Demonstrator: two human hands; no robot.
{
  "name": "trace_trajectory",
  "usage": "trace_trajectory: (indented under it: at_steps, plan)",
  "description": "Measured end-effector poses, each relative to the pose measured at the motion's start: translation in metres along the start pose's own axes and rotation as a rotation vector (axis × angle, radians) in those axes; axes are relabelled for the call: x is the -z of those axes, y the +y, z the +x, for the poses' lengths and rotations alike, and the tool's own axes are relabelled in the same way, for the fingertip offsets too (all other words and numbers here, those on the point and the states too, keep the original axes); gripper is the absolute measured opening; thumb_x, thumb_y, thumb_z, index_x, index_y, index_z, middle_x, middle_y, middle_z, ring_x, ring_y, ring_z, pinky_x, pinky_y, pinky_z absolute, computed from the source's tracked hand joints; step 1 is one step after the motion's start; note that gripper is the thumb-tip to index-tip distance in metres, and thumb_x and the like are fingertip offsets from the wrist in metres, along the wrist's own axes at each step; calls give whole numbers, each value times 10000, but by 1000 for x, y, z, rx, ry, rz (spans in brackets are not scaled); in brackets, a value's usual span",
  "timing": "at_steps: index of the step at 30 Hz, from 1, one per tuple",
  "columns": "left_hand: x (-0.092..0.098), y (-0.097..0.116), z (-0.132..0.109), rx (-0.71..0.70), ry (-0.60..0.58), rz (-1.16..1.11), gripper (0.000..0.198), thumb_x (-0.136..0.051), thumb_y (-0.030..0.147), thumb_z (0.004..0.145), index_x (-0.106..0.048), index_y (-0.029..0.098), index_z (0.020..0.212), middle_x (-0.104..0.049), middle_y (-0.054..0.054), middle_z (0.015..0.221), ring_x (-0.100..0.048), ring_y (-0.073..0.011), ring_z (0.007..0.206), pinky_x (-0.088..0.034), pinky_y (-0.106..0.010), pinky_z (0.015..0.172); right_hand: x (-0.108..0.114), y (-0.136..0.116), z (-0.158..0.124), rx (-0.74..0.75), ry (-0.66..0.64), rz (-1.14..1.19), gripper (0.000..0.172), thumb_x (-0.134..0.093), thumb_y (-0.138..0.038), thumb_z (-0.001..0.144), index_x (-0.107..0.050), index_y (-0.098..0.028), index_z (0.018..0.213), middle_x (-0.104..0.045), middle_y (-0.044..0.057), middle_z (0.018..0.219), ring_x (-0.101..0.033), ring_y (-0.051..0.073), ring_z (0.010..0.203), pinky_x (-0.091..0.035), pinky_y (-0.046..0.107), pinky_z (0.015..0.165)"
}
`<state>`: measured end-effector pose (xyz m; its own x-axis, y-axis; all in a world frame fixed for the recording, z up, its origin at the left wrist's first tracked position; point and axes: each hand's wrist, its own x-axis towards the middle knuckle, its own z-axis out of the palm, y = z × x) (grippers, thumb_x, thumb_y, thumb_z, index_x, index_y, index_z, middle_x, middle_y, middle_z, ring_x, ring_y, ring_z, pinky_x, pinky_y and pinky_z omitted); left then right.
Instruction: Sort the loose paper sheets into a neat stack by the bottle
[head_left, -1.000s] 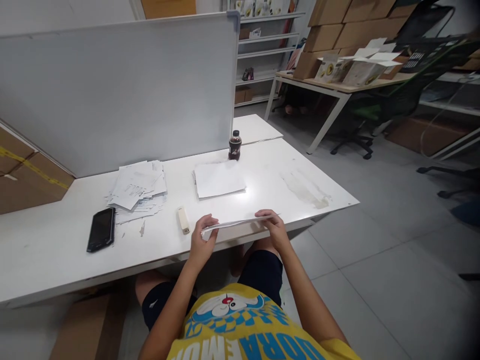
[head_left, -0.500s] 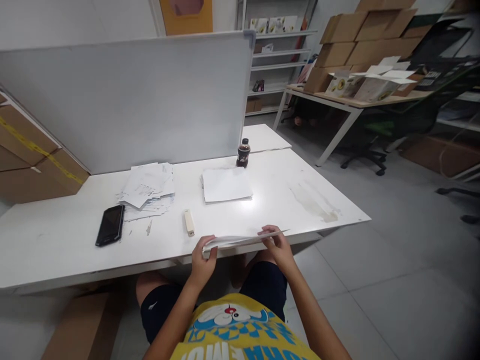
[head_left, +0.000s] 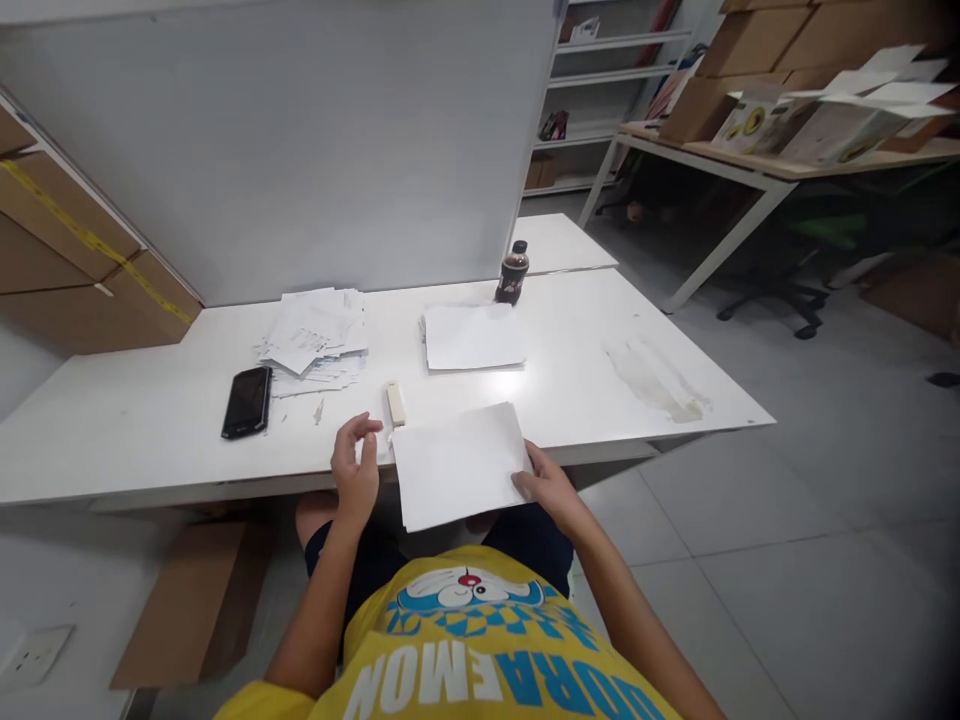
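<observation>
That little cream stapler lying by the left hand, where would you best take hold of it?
Across its long sides, near the middle, coming from above. The stapler lies flat on the table, a narrow bar with its length running away from the person, so thumb and fingers can likely close on both long edges. The left hand is nearest, open beside it; the right hand holds the paper sheets.

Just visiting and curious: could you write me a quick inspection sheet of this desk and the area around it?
Surface: white table, stained patch at the right.
Job's things: white sheets tilted over the near edge; small cream stapler-like object beside them.
Clutter: neat paper stack; untidy paper pile; black phone; dark bottle.
Hands: right hand grips the sheets' right edge; left hand open beside their left edge.
Cables: nothing seen.
Surroundings: grey partition, cardboard boxes, shelving, office chair.
</observation>
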<state>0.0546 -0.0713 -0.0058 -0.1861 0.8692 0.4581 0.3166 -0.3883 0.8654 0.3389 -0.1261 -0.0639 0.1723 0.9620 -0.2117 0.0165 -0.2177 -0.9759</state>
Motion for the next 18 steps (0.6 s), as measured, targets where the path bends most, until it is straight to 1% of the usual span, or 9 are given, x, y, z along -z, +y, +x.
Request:
trace_trajectory:
  at_steps: [2,4,6,7,9,11,14,16,18]
  plan:
    - [7,-8,19,-18,-42,137,274,-469,385,951,-616,203,1093,-686,-72,1017,-637,-209,1032,-474,-394,985,-9,1,-4,3,-23,42,657,-601,-235,645,-590,-274,1301,-618,29,1349,-553,299,1234,-433,430,1041]
    - [8,-18,36,-48,-150,249,298,-441,374,952,-632,200,1101,-682,-87,1098,-614,-222,1105,-468,-400,1002,-18,2,-4,24,-34,62,728,-592,-231,661,-526,-290,1384,-545,14,1437,-503,286,1305,-393,429,1087]
    - [3,-29,49,-116,-303,330,349,-454,365,940,-613,194,1200,-644,-107,1246,-562,-238,1216,-435,-424,1056,-24,4,-2,34,-44,48,783,-576,-214,663,-471,-301,1435,-498,7,1480,-465,277,1347,-359,439,1118]
    - [0,-35,52,-161,-384,362,388,-465,365,936,-587,190,1260,-605,-115,1329,-516,-247,1285,-399,-442,1097,-26,5,0,26,-41,30,805,-570,-206,656,-456,-301,1447,-484,8,1491,-448,276,1363,-343,446,1130]
    - [-8,-46,56,-241,-535,416,463,-463,371,942,-524,176,1357,-507,-123,1458,-394,-259,1406,-316,-472,1163,-27,8,5,-9,-11,-12,826,-562,-200,640,-452,-289,1454,-471,19,1501,-422,283,1385,-320,461,1146]
    - [-14,-56,54,-283,-638,468,496,-415,373,968,-467,167,1417,-423,-120,1528,-283,-256,1472,-271,-483,1191,-24,12,10,-28,8,-43,826,-557,-208,641,-450,-278,1458,-461,28,1508,-413,290,1393,-317,474,1149]
    - [-17,-63,51,-309,-692,546,502,-332,355,1000,-403,187,1469,-362,-91,1567,-211,-228,1497,-247,-472,1210,-20,15,15,23,-11,-58,825,-544,-209,656,-431,-279,1470,-451,22,1517,-409,278,1398,-319,465,1152]
    - [-16,-65,50,-325,-686,558,505,-282,345,1014,-369,202,1491,-345,-74,1576,-206,-209,1497,-240,-461,1216,-19,14,16,50,-19,-56,833,-540,-203,651,-426,-276,1472,-456,14,1514,-409,269,1399,-312,449,1158]
    - [-14,-66,50,-337,-670,537,504,-249,347,1023,-367,212,1494,-367,-64,1565,-209,-200,1495,-257,-459,1212,-19,10,17,44,-5,-58,829,-537,-203,648,-434,-271,1468,-473,11,1501,-424,269,1390,-317,445,1158]
